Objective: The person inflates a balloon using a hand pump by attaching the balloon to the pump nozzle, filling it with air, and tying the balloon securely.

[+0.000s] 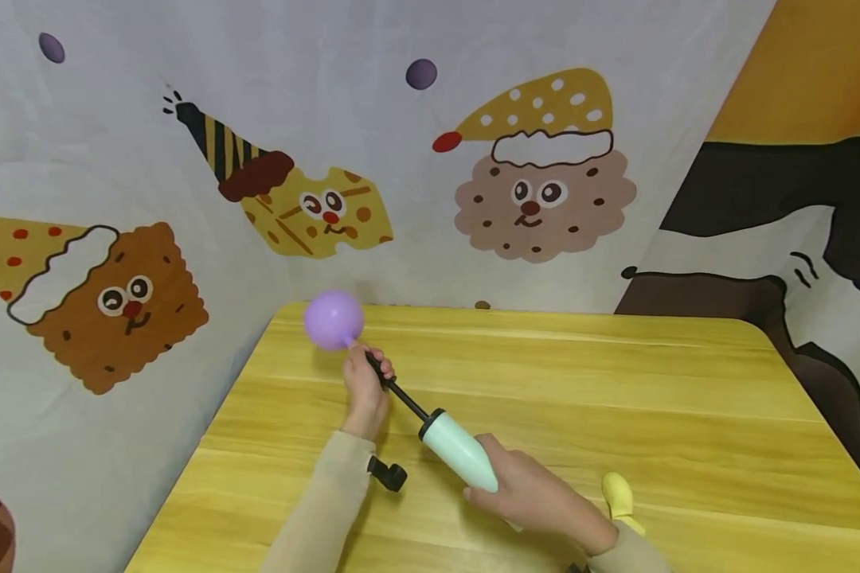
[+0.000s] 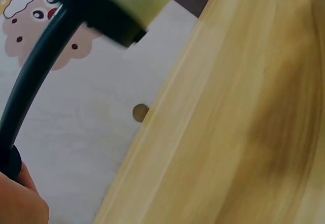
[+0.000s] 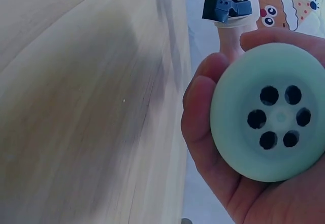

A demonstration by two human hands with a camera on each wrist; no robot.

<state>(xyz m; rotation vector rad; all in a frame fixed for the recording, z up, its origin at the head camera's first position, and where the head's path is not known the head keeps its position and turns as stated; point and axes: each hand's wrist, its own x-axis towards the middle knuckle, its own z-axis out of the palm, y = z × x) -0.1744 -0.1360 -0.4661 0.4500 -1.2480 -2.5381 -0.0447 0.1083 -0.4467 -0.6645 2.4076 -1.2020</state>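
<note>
A small inflated purple balloon [image 1: 334, 320] sits at the black tip of a hand balloon pump [image 1: 461, 450], over the table's far left. My left hand [image 1: 365, 387] grips the pump's black end beside the balloon's neck; whether it also pinches the neck is hard to tell. A black rod runs from there to the mint-green barrel, and my right hand [image 1: 530, 487] is wrapped round that barrel. In the right wrist view, the fingers of my right hand [image 3: 203, 112] curl about the barrel's round end [image 3: 281, 168], which has several holes. The left wrist view shows the dark rod [image 2: 40, 71] rising from my left hand [image 2: 23, 201].
A limp yellow balloon [image 1: 619, 495] lies on the wood-grain table [image 1: 688, 398], close to my right sleeve. Behind the table hangs a white cloth [image 1: 416, 199] printed with cartoon biscuits and cheese. A black camera mount [image 1: 388, 474] sticks out from my left wrist.
</note>
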